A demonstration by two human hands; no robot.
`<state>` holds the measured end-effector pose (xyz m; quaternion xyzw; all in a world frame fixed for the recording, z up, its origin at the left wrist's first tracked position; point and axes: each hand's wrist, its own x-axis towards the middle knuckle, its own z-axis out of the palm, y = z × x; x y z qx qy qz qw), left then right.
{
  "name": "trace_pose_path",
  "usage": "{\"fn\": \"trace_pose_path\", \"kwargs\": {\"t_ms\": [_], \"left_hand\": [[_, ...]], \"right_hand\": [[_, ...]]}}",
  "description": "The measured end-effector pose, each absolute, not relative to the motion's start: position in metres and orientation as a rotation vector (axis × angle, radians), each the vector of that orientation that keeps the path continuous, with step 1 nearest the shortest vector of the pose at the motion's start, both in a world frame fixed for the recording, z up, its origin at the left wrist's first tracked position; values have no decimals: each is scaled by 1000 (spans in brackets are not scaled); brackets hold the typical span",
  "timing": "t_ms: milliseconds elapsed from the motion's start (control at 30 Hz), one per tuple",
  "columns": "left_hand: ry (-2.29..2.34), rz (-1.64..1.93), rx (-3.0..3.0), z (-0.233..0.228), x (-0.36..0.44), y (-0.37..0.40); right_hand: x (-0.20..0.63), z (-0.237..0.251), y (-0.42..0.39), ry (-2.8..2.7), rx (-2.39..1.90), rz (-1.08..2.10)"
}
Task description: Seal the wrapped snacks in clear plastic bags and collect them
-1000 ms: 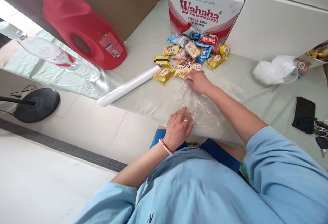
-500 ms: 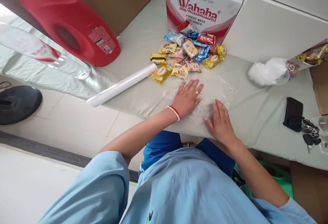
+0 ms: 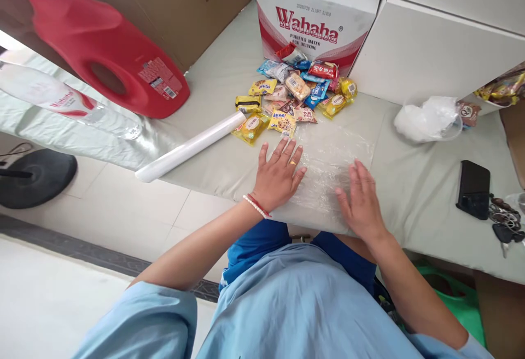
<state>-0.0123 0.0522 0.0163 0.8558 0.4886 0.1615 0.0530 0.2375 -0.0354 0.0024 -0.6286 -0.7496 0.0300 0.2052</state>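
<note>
A thin sheet of clear plastic film lies spread and slightly wrinkled on the cloth-covered table. My left hand rests flat on the film's left side, fingers spread. At the film's right edge is my right hand, its fingers stretched out and thumb apart, holding nothing. Just beyond my left fingertips sits a pile of small wrapped snacks in yellow, red, blue and pink packets. A white roll of plastic film lies slanting to the left, its far end touching a yellow packet.
A Wahaha water carton stands behind the snacks. At left are a red jug and a clear bottle lying on its side. To the right are white plastic bags, a black phone and keys.
My left hand has slid left across the film, and my right hand has shifted slightly right, so they are farther apart. The camera view has tilted a little.
</note>
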Motion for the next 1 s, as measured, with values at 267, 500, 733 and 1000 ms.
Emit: {"fn": "trace_pose_path", "kwargs": {"t_ms": [267, 500, 733, 1000], "left_hand": [[1294, 271, 2639, -17, -42, 58], [1326, 385, 2605, -18, -34, 39], [1327, 388, 2594, -17, -36, 41], [1336, 361, 2584, -19, -35, 41]], "right_hand": [[281, -23, -53, -2280, -1868, 144], [274, 24, 8, -2159, -1744, 101], [140, 37, 149, -2450, -1550, 26], [146, 54, 183, -2147, -1563, 157]]}}
